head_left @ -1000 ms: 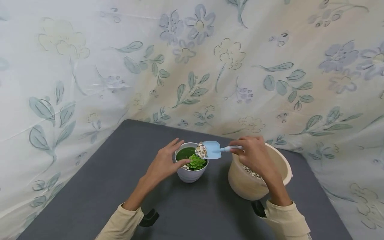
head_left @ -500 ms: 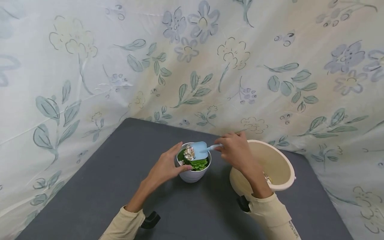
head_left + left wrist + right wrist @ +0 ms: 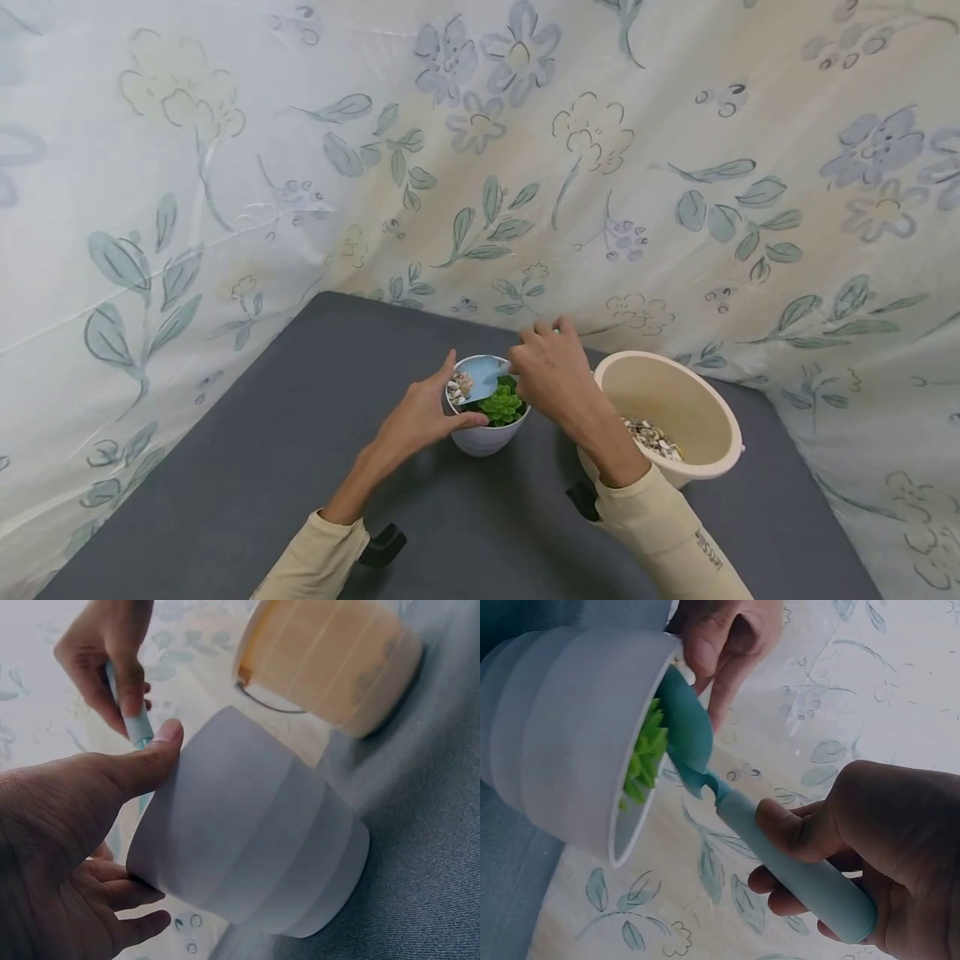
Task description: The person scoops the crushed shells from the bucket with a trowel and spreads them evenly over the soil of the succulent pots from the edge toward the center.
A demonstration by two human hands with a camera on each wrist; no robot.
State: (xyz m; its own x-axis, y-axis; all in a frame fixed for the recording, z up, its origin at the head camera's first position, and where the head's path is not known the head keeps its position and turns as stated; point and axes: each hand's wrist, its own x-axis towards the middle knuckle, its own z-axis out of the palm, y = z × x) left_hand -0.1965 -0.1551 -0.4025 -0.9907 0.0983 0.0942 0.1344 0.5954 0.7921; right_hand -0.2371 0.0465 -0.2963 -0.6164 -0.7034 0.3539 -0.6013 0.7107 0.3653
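Left hand: the left hand [image 3: 420, 417] cups the near-left wall of the white pot [image 3: 483, 437], thumb on the rim and fingers curled round the far side; in the left wrist view the thumb presses the pot's ribbed wall.

Right hand: the right hand [image 3: 551, 375] is wrapped round the handle of the blue trowel [image 3: 480, 377], thumb on top, fingers beneath.

Key relation: the trowel's long axis runs from the right hand leftward and slightly down, so its blade lies over the left part of the pot's mouth, tilted, with the tip just inside the rim beside the left thumb. The right hand is the one working the tool; the left hand only steadies the pot.

Trowel load: small pale pebbles [image 3: 459, 388] sit at the blade's low edge, at the pot's left rim.

White pot: stands upright toward the back edge of the grey tabletop [image 3: 247, 467], near its middle; smooth, stepped sides; a green rosette succulent [image 3: 501, 406] fills the right part of its mouth.

Cream bucket [image 3: 678, 417]: stands just right of the pot, close but apart from it, near the tabletop's back right corner, with a shallow layer of pebbles in its bottom.

Surround: a floral cloth [image 3: 225, 167] hangs behind the tabletop.
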